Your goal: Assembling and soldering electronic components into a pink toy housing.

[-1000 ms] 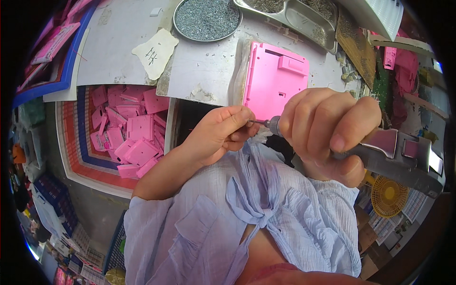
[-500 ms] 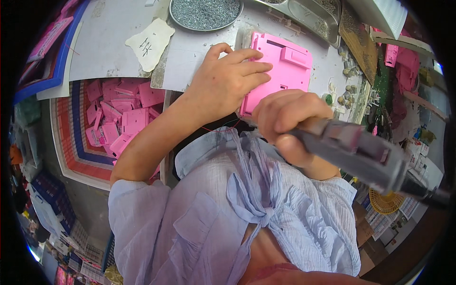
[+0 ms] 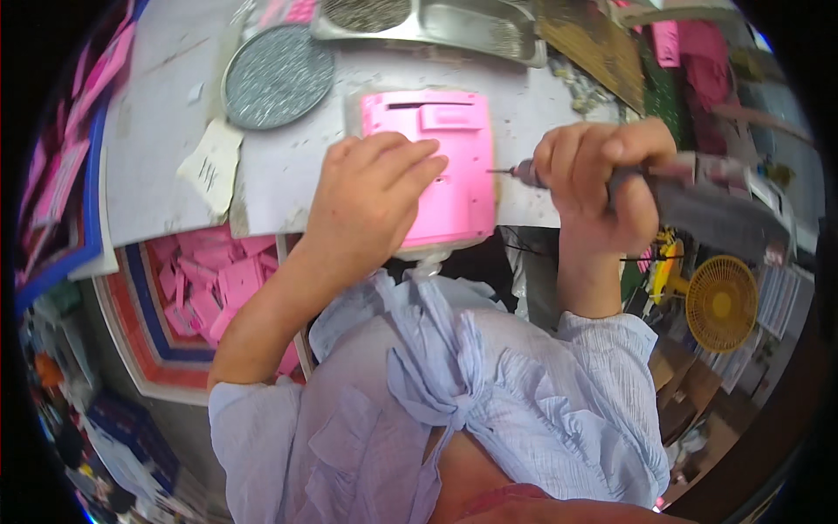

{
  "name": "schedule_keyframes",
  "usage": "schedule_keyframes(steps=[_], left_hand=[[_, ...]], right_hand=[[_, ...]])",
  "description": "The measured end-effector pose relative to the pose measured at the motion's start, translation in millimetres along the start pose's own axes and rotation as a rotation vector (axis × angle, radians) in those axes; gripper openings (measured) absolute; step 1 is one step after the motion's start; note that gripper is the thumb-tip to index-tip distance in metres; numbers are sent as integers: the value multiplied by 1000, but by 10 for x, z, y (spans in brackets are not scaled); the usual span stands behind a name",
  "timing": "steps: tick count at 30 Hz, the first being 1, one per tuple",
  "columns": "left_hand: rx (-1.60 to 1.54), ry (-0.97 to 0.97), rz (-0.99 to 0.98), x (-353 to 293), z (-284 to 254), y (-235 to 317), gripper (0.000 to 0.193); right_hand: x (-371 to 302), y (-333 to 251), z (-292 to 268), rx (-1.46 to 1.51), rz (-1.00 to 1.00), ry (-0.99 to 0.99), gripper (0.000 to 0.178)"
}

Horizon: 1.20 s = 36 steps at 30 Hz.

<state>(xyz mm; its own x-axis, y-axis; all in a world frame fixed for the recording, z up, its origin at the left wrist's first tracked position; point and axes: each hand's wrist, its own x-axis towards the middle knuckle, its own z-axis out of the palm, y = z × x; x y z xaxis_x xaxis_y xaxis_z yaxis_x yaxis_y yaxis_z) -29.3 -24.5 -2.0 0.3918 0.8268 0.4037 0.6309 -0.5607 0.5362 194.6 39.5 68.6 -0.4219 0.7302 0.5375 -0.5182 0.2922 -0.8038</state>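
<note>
A pink plastic casing [image 3: 458, 205] with a long slot and a raised block near its far end lies on the bench in front of me. My left hand [image 3: 371, 196] rests on the casing's left part, its fingers stretched out over the surface. Wrapped in my right hand [image 3: 602, 179] is a dark electric screwdriver [image 3: 720, 205], held almost level and blurred at its rear. Its thin bit points left and ends at the casing's right edge; whether it touches, I cannot tell.
Small metal screws fill a round tray [image 3: 278, 77] at the far left. Behind the casing stands a steel compartment tray [image 3: 476, 31]. A striped bin [image 3: 144, 327] of pink parts sits at lower left, by a cream paper scrap [image 3: 212, 166]. At right is a yellow fan [image 3: 721, 304].
My right hand and the screwdriver have moved off the casing's near part to its right side, and the bit now shows. The left hand stays on the casing. The whole view has shifted.
</note>
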Motion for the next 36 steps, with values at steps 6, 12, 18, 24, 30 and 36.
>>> schedule_keyframes(steps=[6, 12, 18, 24, 30, 36], left_hand=[[80, -74, 16, 194, 250, 102, 38], [96, -92, -20, 187, 251, 111, 37], [95, -110, -40, 210, 249, 136, 38], [96, -104, -39, 163, 264, 107, 39], [15, -56, -61, 177, 302, 67, 37], [251, 92, -58, 477, 168, -145, 36]], right_hand=[[-127, 238, -413, -133, 59, 184, 16], [-9, 195, -469, -180, 52, 129, 14], [-160, 392, -430, -311, 109, 145, 20], [-248, 2, -236, -128, 163, 139, 25], [-561, -42, -132, -295, 240, 157, 23], [-178, -273, -104, -53, 88, 127, 27]])
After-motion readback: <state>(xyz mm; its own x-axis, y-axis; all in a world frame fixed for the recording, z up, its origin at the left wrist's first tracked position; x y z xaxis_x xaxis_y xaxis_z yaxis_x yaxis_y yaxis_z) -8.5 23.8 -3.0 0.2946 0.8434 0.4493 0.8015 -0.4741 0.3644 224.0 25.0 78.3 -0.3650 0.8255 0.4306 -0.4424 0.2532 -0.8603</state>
